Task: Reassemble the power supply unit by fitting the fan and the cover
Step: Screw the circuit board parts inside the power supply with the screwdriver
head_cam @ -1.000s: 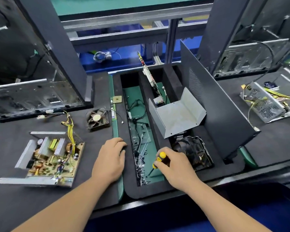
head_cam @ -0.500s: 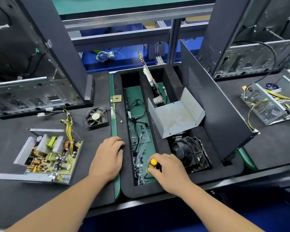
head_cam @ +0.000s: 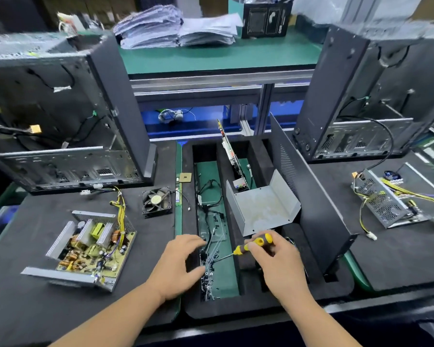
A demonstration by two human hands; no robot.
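The open power supply (head_cam: 85, 249) lies at the left on the black mat, its yellow circuit board bare and its yellow wires running back. A small black fan (head_cam: 157, 201) sits behind it. The grey metal cover (head_cam: 263, 209) leans in the foam tray (head_cam: 258, 306). My left hand (head_cam: 179, 265) reaches into the tray's screw slot (head_cam: 212, 266), fingers bent over the loose screws. My right hand (head_cam: 277, 261) grips a yellow-and-black screwdriver (head_cam: 254, 244), its tip pointing left into that slot.
Two open computer cases stand at the back, left (head_cam: 60, 121) and right (head_cam: 371, 101). A black side panel (head_cam: 308, 196) leans in the tray. Another power supply (head_cam: 386, 199) with wires lies at the right. Papers (head_cam: 176, 26) are stacked on the green shelf.
The view tilted up. My left hand moved from the tray's edge into the screw slot. My right hand lifted the screwdriver and swung its tip toward the screws.
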